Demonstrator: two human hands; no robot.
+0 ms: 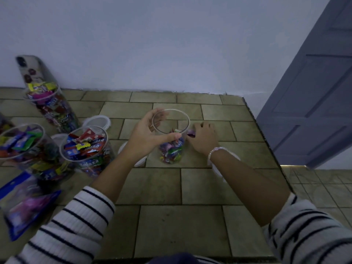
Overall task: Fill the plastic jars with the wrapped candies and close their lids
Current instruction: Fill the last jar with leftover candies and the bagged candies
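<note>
Two hands work at clear plastic jar (170, 130), upright mid tan tiled tabletop (190, 187), roughly a third full of mixed wrapped candies (171, 151). Left hand (148, 133) grips jar's upper wall: thumb across near side, fingers curled round far side, forearm angling in from lower left. Right hand (202, 139) just right of jar, palm down, fingers curled closed onto purple wrapped candy (191, 133) lying touching jar's right side. Three brim-full clear jars (85, 147) well left of jar; round white lid (97, 121) beside them.
</note>
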